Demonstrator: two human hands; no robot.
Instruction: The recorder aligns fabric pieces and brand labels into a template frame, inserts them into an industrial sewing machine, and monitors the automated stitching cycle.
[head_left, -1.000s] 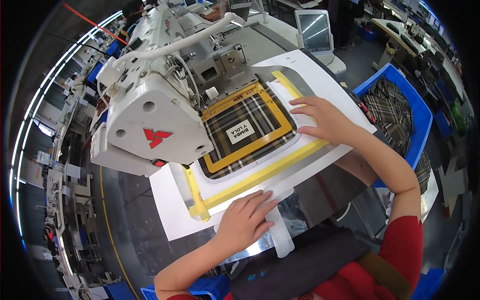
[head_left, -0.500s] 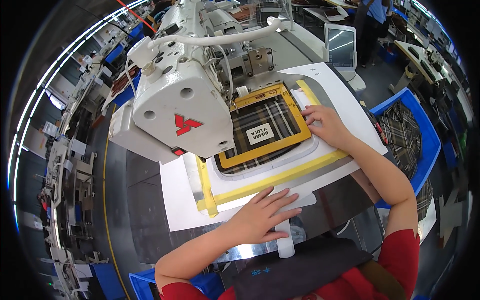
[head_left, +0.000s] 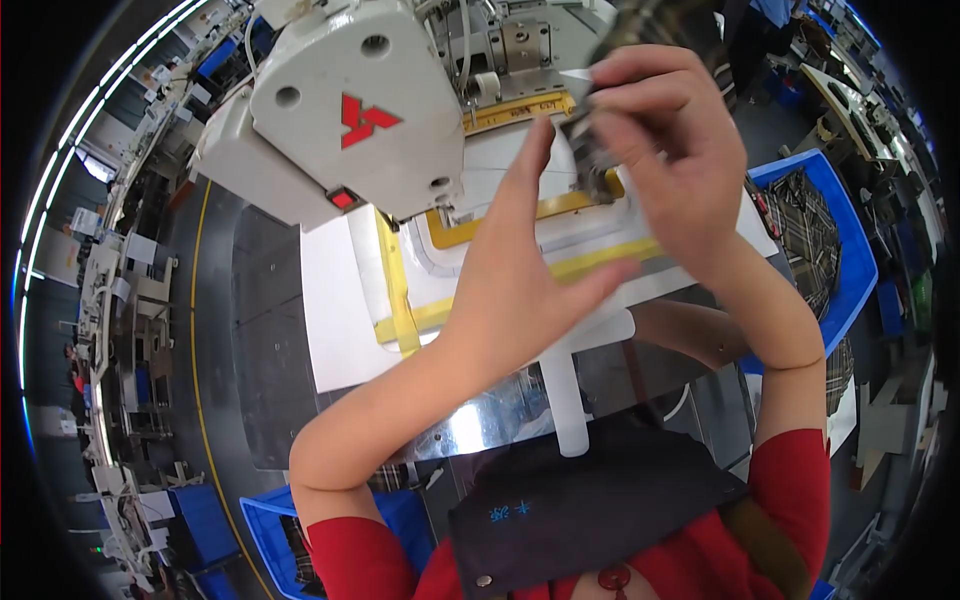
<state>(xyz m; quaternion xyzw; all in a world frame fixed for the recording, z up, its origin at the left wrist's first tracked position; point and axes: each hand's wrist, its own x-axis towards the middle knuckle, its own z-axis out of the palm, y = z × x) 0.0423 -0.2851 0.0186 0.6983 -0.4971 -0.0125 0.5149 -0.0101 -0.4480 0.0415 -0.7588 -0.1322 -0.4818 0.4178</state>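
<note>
Plaid cloth [head_left: 660, 24] is now up off the yellow frame [head_left: 562, 207], gripped in our R hand [head_left: 675, 150]; blurred, long axis approx. away & R. Our L hand [head_left: 515, 275], spread, nothing held, sits just L; blue bin [head_left: 855, 300] farther R.

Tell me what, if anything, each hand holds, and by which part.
Right hand: the plaid fabric piece, held between thumb and fingers; blur hides exactly where. Left hand: seemingly nothing.
</note>
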